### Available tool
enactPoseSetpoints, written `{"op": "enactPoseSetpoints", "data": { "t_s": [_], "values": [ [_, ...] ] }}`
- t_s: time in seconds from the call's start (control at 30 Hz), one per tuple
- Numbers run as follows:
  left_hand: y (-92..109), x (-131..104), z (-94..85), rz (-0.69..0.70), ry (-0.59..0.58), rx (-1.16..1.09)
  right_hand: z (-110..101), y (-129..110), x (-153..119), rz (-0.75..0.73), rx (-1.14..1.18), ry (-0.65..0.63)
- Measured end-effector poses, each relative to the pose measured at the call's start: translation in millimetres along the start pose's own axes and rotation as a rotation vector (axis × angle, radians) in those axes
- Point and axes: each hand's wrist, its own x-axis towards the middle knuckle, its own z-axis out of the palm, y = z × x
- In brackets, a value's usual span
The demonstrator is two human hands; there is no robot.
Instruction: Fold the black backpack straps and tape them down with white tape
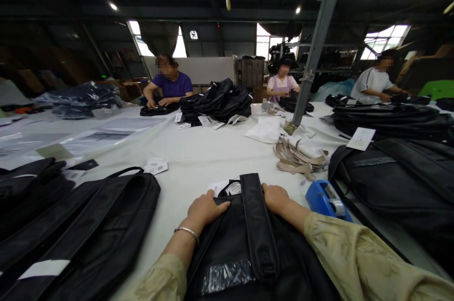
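Observation:
A black backpack (227,239) lies in front of me at the table's near edge, its top pointing away. My left hand (205,209) grips its upper left corner, thumb on top and fingers beneath. At the upper right, my right hand (276,197) is closed on the bag's edge beside a wide shoulder strap (257,225). White paper tags (227,186) stick out past the top loop, between my hands. Clear plastic film (227,276) covers a patch low on the bag.
Close to my right forearm stands a blue tape dispenser (324,199), with beige strips (298,154) behind it. Black bags lie left (117,225) and right (397,173). A bag pile (216,102) and a grey post (315,41) rise farther back. Several co-workers (173,84) handle bags across the table.

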Motion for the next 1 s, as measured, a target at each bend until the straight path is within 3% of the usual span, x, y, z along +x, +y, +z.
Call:
{"op": "enactPoseSetpoints", "data": {
  "t_s": [0.17,0.23,0.33,0.4,0.5,0.6,0.7,0.8,0.87,1.0],
  "values": [
    [9,-12,7.4,-0.054,0.096,0.036,-10,24,-49,-0.173,-0.003,-0.091],
    [19,-20,7.2,-0.05,0.191,0.092,-15,34,-78,-0.188,0.019,-0.16],
    [39,-41,2.9,0.038,0.372,0.197,-25,42,-122,-0.227,0.055,-0.201],
    [51,-59,-2.3,0.123,0.409,0.213,-34,41,-150,-0.238,0.049,-0.16],
    [62,-90,-9.2,0.175,0.321,-0.009,-48,36,-185,-0.237,0.094,-0.018],
    [70,-123,-5.8,0.005,0.061,-0.528,-59,23,-212,-0.293,0.25,0.172],
    [84,-152,10.2,-0.129,-0.161,-0.804,-64,4,-230,-0.409,0.327,0.181],
    [105,-171,25.4,-0.171,-0.246,-0.961,-64,-12,-241,-0.43,0.274,0.05],
    [120,-176,26.4,-0.186,-0.272,-1.104,-63,-17,-248,-0.378,0.254,0.027],
    [149,-170,-3.1,-0.154,-0.248,-1.426,-64,-11,-264,-0.437,0.303,0.133]
  ]
}}
